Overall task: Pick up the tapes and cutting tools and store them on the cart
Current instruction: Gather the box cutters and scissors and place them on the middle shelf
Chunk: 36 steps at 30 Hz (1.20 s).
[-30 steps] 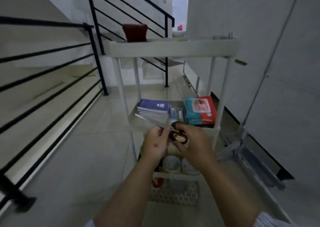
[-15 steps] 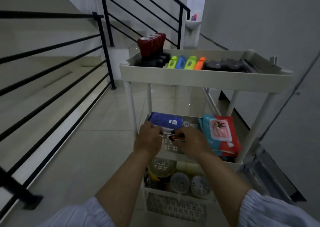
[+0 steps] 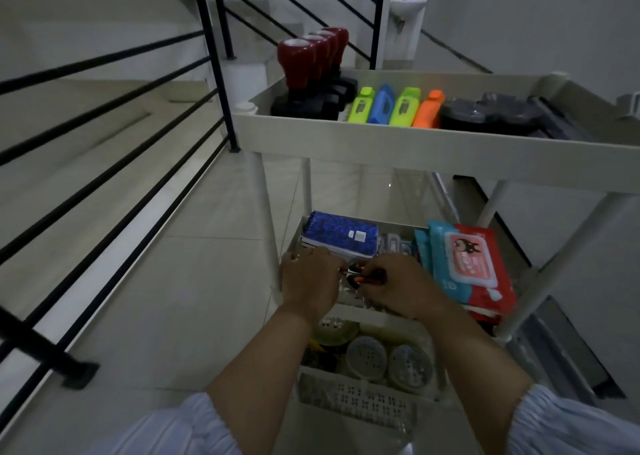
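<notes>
A white three-tier cart [image 3: 398, 149] stands in front of me. Both my hands are over its middle shelf. My right hand [image 3: 398, 288] grips the black and orange handles of a pair of scissors [image 3: 367, 279]. My left hand [image 3: 310, 279] pinches the metal blade end of the same scissors. Most of the scissors are hidden by my fingers. On the bottom shelf lie several tape rolls [image 3: 388, 362].
On the top shelf stand red-topped stamps [image 3: 304, 70], coloured cutters or markers [image 3: 394, 106] and dark round items [image 3: 485, 115]. The middle shelf holds a blue notebook [image 3: 341, 236] and wet-wipe packs [image 3: 467, 267]. A black stair railing [image 3: 104, 149] runs on the left; a wall is on the right.
The camera has moved higher and closer, so the cart's top shelf contents show. My hands carried the scissors down and forward into the middle shelf.
</notes>
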Available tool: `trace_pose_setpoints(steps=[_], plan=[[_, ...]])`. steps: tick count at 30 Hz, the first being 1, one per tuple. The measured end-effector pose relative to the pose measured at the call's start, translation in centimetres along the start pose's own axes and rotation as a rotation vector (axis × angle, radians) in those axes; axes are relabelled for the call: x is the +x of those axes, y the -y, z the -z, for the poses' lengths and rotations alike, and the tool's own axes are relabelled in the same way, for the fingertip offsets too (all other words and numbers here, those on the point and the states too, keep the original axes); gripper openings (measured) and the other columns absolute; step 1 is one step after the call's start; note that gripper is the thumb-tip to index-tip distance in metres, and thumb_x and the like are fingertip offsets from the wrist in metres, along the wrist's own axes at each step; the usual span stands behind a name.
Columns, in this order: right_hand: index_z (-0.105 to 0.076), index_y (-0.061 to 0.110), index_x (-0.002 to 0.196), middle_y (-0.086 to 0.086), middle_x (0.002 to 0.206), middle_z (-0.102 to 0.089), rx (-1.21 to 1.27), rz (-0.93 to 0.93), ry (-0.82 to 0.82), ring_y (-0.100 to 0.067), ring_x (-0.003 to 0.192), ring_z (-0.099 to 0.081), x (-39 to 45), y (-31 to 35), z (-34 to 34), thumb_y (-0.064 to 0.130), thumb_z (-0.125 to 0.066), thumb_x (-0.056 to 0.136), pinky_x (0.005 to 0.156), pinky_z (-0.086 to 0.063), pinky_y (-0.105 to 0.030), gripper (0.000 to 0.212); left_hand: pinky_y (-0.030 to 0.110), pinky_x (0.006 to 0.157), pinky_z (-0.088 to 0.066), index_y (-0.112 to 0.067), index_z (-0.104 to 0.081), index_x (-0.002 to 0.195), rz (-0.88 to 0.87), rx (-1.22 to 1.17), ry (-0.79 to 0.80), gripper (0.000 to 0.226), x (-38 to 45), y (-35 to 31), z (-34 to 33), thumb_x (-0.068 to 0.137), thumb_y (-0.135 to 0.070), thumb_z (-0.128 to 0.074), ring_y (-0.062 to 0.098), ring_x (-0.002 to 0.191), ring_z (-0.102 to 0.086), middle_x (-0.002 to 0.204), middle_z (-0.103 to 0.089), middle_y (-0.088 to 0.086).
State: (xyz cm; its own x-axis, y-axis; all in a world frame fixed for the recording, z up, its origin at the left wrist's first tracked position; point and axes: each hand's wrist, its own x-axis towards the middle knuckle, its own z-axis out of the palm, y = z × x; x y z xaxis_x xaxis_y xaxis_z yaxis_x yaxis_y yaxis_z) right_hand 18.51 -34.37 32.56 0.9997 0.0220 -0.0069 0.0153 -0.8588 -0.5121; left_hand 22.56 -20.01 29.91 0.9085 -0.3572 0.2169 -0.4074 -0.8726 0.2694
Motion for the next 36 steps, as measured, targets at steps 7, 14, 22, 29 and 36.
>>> trace_pose_setpoints(steps=[7,14,22,29,36], plan=[[-0.064,0.008,0.099,-0.012,0.101,-0.066,0.009,0.010,0.024,-0.026,0.096,-0.060,0.9,-0.3,0.6,0.016,-0.071,0.073,0.084,-0.048,-0.036,0.029,0.031,0.080,-0.045,-0.016,-0.066,0.104,-0.055,-0.114,0.146,0.021,0.6,0.2,-0.4,0.088,-0.012,-0.052,0.026,0.099,-0.061,0.104,-0.068,0.009],[-0.064,0.013,0.099,-0.007,0.101,-0.065,0.093,0.010,0.095,-0.021,0.093,-0.060,1.5,-0.9,0.7,0.016,-0.073,0.072,0.080,-0.049,-0.031,0.029,0.042,0.094,-0.048,-0.020,-0.060,0.111,-0.047,0.006,0.278,0.027,1.7,0.7,-0.2,0.086,-0.010,-0.053,0.028,0.110,-0.057,0.116,-0.063,0.007],[-0.050,0.010,0.108,-0.006,0.105,-0.052,0.022,-0.026,0.126,-0.020,0.094,-0.050,1.9,-1.4,0.4,0.018,-0.080,0.062,0.067,-0.043,-0.024,0.056,0.042,0.094,-0.047,-0.014,-0.056,0.113,-0.063,0.015,0.373,0.029,2.7,1.0,-0.3,0.085,-0.006,-0.051,0.029,0.110,-0.056,0.119,-0.058,0.010],[-0.037,0.019,0.128,-0.011,0.128,-0.049,-0.182,-0.011,0.194,-0.032,0.118,-0.045,2.5,-2.2,0.1,0.035,-0.079,0.057,0.095,-0.045,-0.048,0.083,0.040,0.101,-0.041,-0.015,-0.048,0.128,-0.178,-0.124,0.354,0.050,2.5,1.1,-0.1,0.082,0.004,-0.053,0.029,0.119,-0.050,0.131,-0.052,0.012],[-0.056,0.013,0.117,-0.013,0.123,-0.056,-0.229,0.038,0.253,-0.031,0.117,-0.049,2.4,-1.9,1.3,0.021,-0.073,0.066,0.101,-0.042,-0.041,0.054,0.042,0.087,-0.049,-0.011,-0.058,0.116,-0.155,-0.297,0.455,0.038,2.5,1.0,0.0,0.082,0.005,-0.051,0.027,0.096,-0.057,0.105,-0.060,0.012]])
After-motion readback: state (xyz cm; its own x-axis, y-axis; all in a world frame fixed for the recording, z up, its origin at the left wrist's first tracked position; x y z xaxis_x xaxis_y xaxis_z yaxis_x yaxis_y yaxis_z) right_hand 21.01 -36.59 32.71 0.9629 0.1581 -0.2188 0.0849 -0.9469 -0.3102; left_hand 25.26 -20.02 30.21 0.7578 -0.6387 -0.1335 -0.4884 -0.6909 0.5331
